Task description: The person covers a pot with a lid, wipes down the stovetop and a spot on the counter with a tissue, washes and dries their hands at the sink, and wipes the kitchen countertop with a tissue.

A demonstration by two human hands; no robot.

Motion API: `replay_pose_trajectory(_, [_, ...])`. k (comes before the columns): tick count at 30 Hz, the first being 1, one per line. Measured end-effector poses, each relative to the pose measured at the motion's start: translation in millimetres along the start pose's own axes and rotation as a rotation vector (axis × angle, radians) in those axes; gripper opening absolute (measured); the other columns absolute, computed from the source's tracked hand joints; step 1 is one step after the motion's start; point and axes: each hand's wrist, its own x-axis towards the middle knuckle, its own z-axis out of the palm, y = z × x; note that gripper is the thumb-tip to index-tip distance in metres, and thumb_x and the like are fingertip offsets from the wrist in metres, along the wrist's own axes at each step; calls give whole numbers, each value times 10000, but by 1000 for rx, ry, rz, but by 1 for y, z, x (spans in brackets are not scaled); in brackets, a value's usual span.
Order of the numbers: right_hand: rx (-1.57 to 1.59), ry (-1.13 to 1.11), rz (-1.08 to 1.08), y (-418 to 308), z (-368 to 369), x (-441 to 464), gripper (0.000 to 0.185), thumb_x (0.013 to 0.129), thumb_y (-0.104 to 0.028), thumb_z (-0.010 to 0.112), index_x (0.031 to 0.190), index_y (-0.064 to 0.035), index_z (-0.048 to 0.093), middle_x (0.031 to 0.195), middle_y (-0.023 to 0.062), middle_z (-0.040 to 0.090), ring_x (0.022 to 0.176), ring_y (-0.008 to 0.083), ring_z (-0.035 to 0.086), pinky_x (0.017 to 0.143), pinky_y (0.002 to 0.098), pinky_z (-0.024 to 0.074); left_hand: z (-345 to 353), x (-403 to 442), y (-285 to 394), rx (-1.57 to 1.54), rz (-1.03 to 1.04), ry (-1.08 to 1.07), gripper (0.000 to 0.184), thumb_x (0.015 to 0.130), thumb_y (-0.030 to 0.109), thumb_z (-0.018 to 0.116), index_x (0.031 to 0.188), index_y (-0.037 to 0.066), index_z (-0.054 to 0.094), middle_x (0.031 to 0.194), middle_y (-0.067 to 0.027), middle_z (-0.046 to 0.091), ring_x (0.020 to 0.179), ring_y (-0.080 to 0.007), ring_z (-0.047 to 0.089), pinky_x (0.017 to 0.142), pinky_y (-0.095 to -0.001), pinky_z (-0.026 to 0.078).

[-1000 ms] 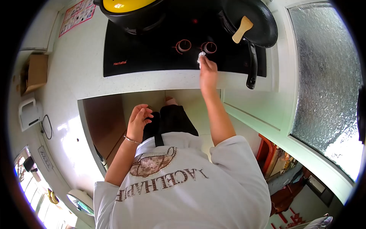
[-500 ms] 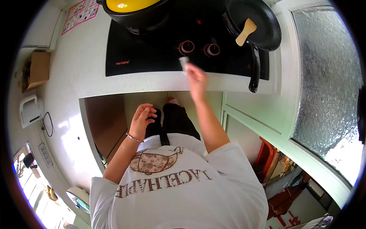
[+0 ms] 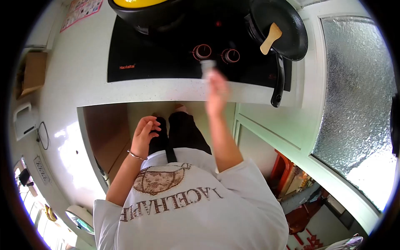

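Observation:
My right hand (image 3: 217, 92) is closed on a small whitish piece (image 3: 207, 66), perhaps a tissue or cloth; motion smears both. It is over the front edge of the black cooktop (image 3: 158, 66), just below the left knob (image 3: 203, 51). The second knob (image 3: 231, 55) is to its right. My left hand (image 3: 146, 131) hangs in the air in front of my body, below the counter edge, holding nothing, its fingers loosely bent and apart.
A black pot (image 3: 146, 16) with a yellow lid (image 3: 139, 2) stands at the back left. On the right, a frying pan (image 3: 291, 31) holds a wooden spatula (image 3: 271, 38); its handle (image 3: 277, 83) overhangs the counter edge. A cardboard box (image 3: 34, 71) lies far left.
The whitish piece and my right hand have shifted slightly right across the cooktop's front. The camera view has also shifted a little; my left hand keeps its loose pose.

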Motion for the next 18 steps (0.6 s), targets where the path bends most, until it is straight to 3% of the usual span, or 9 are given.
replay_pose_trajectory(1, [-283, 208, -15, -8, -33, 24, 176, 893, -79, 563, 1050, -32, 625, 1041, 61, 630, 929, 146, 599, 850, 281, 464, -5, -1, -3, 7, 18, 4, 221, 953, 211, 448, 1108, 75, 529, 966, -34, 582, 853, -114, 552, 719, -257, 447])
replay_pose_trajectory(3, [-357, 367, -90, 4, -110, 76, 218, 880, -68, 573, 1084, -31, 644, 969, 70, 662, 870, 127, 595, 801, 257, 452, -8, 2, -5, 2, 17, 6, 223, 951, 213, 455, 1111, 76, 528, 964, -22, 579, 857, -105, 549, 724, -253, 443])
replay_pose_trajectory(5, [-616, 363, -298, 15, -167, 117, 215, 892, -97, 564, 1081, -23, 635, 962, 67, 667, 865, 138, 604, 777, 254, 461, -10, 2, -12, -7, -1, -1, 222, 950, 213, 456, 1109, 76, 529, 964, -19, 576, 860, -102, 547, 727, -251, 440])
replay_pose_trajectory(6, [-778, 365, -165, 0, -169, 130, 221, 891, -114, 565, 1083, -26, 629, 976, 84, 671, 878, 153, 612, 781, 260, 464, -10, 1, -16, 6, -18, -2, 220, 949, 212, 457, 1107, 77, 529, 964, -16, 574, 863, -99, 546, 731, -249, 437])
replay_pose_trajectory(9, [-1035, 368, -164, 2, -166, 166, 219, 882, -111, 575, 1076, -31, 637, 999, 105, 671, 881, 174, 625, 768, 270, 478, -10, -1, -24, 14, -28, -10, 232, 950, 218, 446, 1115, 75, 524, 973, -19, 567, 874, -104, 542, 739, -254, 432])
replay_pose_trajectory(11, [-937, 225, -251, -5, -148, 171, 189, 861, -75, 591, 1030, -29, 661, 994, 118, 674, 850, 203, 644, 750, 283, 496, -15, 0, -30, 31, -27, -10, 239, 952, 215, 434, 1123, 73, 521, 981, -26, 563, 878, -109, 541, 742, -261, 432])
replay_pose_trajectory(14, [-1156, 67, -600, -2, -128, 158, 200, 839, 3, 558, 1003, -19, 670, 982, 147, 665, 867, 272, 636, 756, 327, 530, -22, 4, -37, 16, -53, 18, 239, 953, 209, 429, 1124, 68, 519, 981, -25, 563, 876, -108, 542, 741, -259, 432])
replay_pose_trajectory(16, [-1108, 83, -585, 0, -123, 163, 211, 820, 17, 570, 999, -19, 674, 973, 141, 666, 872, 271, 633, 745, 334, 538, -23, 3, -36, 11, -55, 17, 240, 953, 207, 428, 1125, 66, 518, 982, -26, 562, 878, -107, 541, 742, -258, 432])
replay_pose_trajectory(18, [-1128, 244, -497, 2, -115, 169, 224, 818, 18, 566, 1010, -28, 673, 975, 138, 666, 880, 275, 628, 758, 340, 528, -25, 1, -36, 14, -59, 20, 241, 953, 205, 427, 1126, 64, 517, 983, -27, 562, 880, -107, 541, 742, -257, 431])
